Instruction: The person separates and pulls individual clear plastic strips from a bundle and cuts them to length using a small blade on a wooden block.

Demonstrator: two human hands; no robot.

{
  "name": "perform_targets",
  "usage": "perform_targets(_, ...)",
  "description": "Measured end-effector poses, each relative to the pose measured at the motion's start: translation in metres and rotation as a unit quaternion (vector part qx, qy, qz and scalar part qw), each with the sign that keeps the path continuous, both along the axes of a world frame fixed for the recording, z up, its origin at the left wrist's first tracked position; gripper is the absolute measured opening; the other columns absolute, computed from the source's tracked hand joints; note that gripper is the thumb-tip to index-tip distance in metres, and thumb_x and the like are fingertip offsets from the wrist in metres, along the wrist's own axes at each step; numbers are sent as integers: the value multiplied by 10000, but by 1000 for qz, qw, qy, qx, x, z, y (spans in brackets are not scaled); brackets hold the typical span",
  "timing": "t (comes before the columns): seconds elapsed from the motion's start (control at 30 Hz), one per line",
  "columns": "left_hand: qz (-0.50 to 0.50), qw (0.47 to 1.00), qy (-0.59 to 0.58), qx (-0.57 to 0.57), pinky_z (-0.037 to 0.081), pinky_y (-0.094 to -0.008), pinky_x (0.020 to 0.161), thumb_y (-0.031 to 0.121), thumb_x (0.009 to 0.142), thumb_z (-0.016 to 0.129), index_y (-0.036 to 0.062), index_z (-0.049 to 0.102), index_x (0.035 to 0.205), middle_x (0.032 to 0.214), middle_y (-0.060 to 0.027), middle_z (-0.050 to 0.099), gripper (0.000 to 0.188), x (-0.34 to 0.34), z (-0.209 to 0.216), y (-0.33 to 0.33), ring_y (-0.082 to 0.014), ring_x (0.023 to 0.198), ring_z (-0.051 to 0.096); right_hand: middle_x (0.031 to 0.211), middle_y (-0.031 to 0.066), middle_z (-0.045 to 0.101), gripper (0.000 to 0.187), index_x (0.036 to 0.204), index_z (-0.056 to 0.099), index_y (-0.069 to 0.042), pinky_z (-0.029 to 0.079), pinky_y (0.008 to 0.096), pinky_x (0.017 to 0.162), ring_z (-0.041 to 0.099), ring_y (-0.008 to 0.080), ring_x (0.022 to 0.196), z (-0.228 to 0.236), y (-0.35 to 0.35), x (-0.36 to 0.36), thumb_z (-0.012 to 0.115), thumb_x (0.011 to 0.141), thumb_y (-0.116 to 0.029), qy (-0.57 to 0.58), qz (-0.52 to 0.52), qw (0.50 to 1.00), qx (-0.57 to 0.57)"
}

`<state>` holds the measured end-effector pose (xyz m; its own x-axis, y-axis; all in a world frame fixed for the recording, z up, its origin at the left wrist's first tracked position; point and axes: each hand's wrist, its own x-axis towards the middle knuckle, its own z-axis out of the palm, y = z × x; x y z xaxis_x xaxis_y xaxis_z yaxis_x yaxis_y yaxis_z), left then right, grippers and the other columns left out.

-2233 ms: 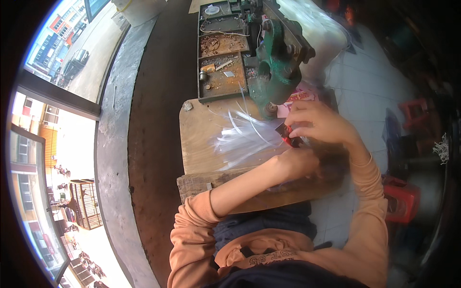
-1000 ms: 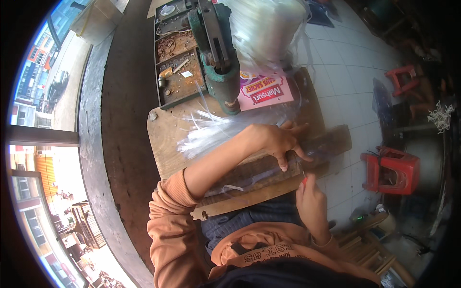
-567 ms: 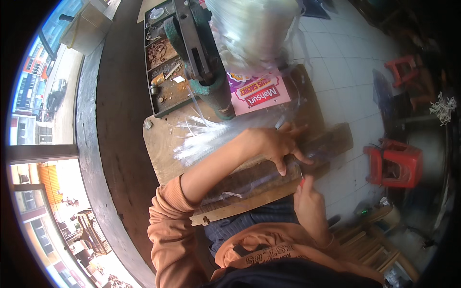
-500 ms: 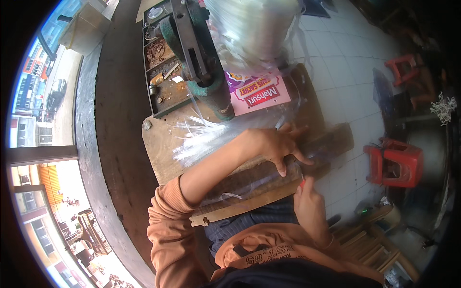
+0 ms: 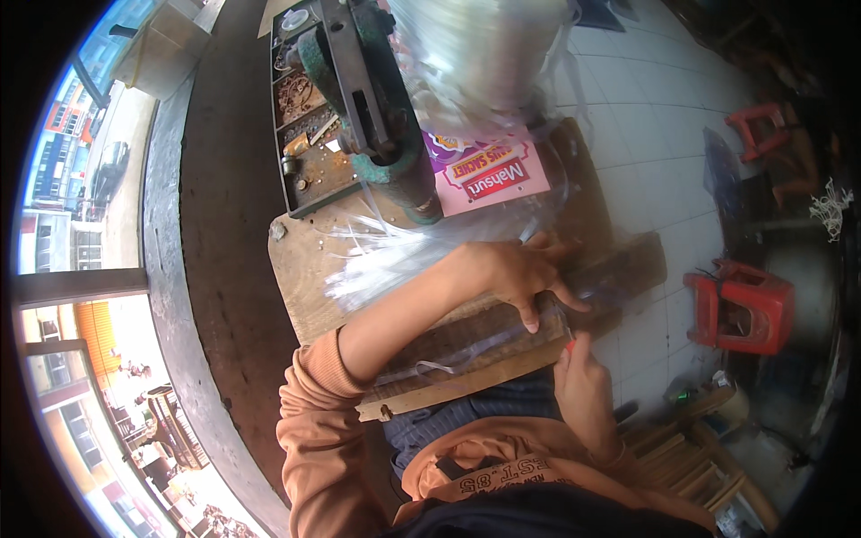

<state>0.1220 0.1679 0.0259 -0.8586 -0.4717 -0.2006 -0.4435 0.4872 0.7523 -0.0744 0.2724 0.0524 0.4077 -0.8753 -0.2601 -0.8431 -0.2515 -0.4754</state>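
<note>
My left hand point(image 5: 520, 276) is spread over a dark wooden board point(image 5: 480, 327), its fingers stretched out and pressing on clear plastic film. Close by at the board's near edge, my right hand point(image 5: 583, 387) grips a small red-handled cutter point(image 5: 570, 343); its thin tip points up toward my left fingers, and most of the handle is hidden in my fist. A narrow loop of clear plastic strip point(image 5: 435, 367) lies along the board by my left forearm. Beyond that forearm a pile of thin clear plastic strips point(image 5: 372, 264) fans out on the table.
A green metal press point(image 5: 395, 175) stands behind the strips. Left of it is a divided tray point(image 5: 350, 188) of small parts. A pink printed packet point(image 5: 511, 179) and a big bundle of clear plastic point(image 5: 475, 63) are at the far side. Red stools point(image 5: 744, 309) stand on the tiled floor.
The view has shifted slightly, moving the scene a little to the right in the picture. Both hands keep almost the same pose on the board.
</note>
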Motion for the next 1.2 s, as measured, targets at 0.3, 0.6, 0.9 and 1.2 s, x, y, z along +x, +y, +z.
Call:
perform_targets(0.3, 4, 1000, 2, 12, 328, -462, 995, 293, 647, 738, 411, 469, 1271, 1482, -156, 107, 690, 1, 1, 0, -390, 1178, 329, 715, 251, 570, 198, 1007, 379, 20, 441, 473, 521, 573, 425, 664, 0, 0, 1, 484, 862, -65, 30, -9, 999, 21)
perform_targets(0.6, -5, 999, 10, 51, 335, -458, 987, 293, 635, 742, 409, 463, 1277, 1476, -154, 177, 710, 1, 4, -6, -371, 1156, 362, 636, 198, 583, 237, 947, 390, 28, 485, 412, 465, 599, 373, 557, 6, -9, -1, 555, 813, -76, 95, 53, 994, 1)
perform_targets(0.9, -6, 998, 50, 37, 355, -437, 966, 299, 615, 749, 402, 456, 1283, 1468, -176, 188, 737, 1, -10, -4, -349, 1162, 372, 658, 218, 582, 246, 923, 375, 35, 489, 419, 468, 602, 383, 574, -6, -8, -1, 560, 809, -79, 75, 38, 996, 6)
perform_targets(1.2, -15, 999, 22, 43, 346, -411, 985, 305, 619, 745, 411, 435, 1295, 1477, -161, 170, 751, 3, -5, -5, -353, 1172, 379, 678, 223, 584, 231, 919, 368, 21, 483, 435, 472, 600, 390, 587, -9, -9, 4, 548, 828, -92, 86, 26, 996, 9)
